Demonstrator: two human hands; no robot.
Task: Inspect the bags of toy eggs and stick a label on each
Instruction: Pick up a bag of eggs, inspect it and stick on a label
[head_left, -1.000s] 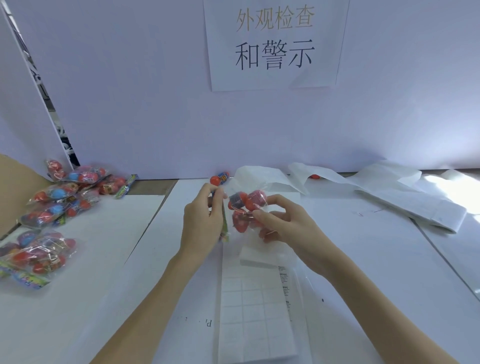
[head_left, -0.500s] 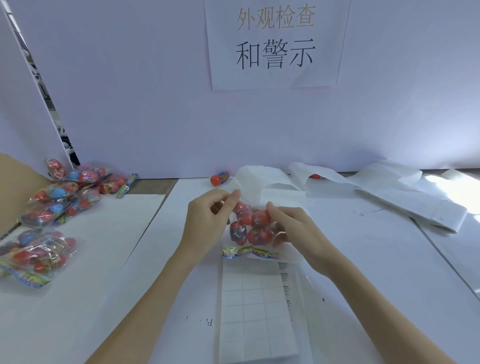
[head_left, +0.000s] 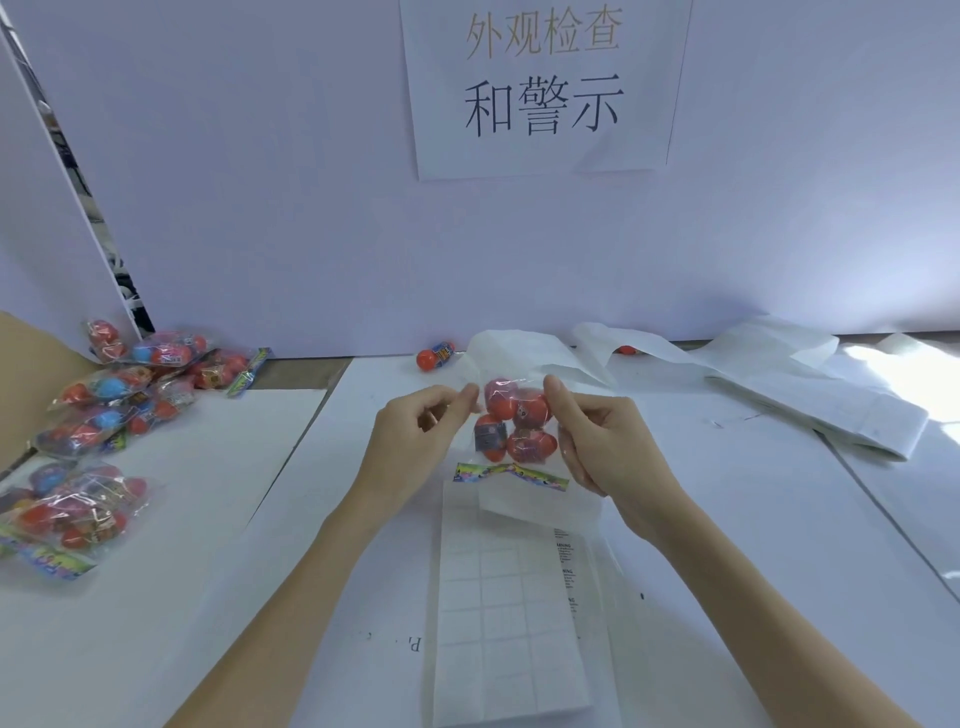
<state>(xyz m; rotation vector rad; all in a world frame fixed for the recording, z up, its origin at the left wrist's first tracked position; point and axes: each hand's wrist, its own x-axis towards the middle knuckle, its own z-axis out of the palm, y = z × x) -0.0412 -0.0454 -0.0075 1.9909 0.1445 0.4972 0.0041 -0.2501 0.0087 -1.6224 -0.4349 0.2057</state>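
- Both hands are up over the middle of the white table (head_left: 727, 519), and between them hangs the bag of toy eggs (head_left: 511, 428), lifted clear of the surface.
- The left hand (head_left: 415, 441) pinches the bag's upper left corner between thumb and fingertip; the right hand (head_left: 597, 441) grips its right edge, thumb up top, fingers curled behind.
- The bag is clear, glossy, crinkly film; inside sit rounded red-orange eggs, smooth and shiny, some wrapped in a dark printed band.
- Its long axis runs roughly vertical: the plain sealed end points up and away, and the colourful printed header strip (head_left: 511, 474) hangs at the bottom, toward the person.
- Directly below lies the label sheet (head_left: 498, 597), flat, matte white, cut into a grid of small rectangles, with a few printed labels along its right edge.
- Off to the left, a loose pile of finished bags (head_left: 119, 395) holds red and blue eggs, the film catching the light.
- At the back edge a single loose egg (head_left: 434, 357) lies on its side, just beside crumpled backing paper (head_left: 753, 364), thin and translucent white.
- A paper sign (head_left: 543, 83) with printed characters is stuck on the pale wall.
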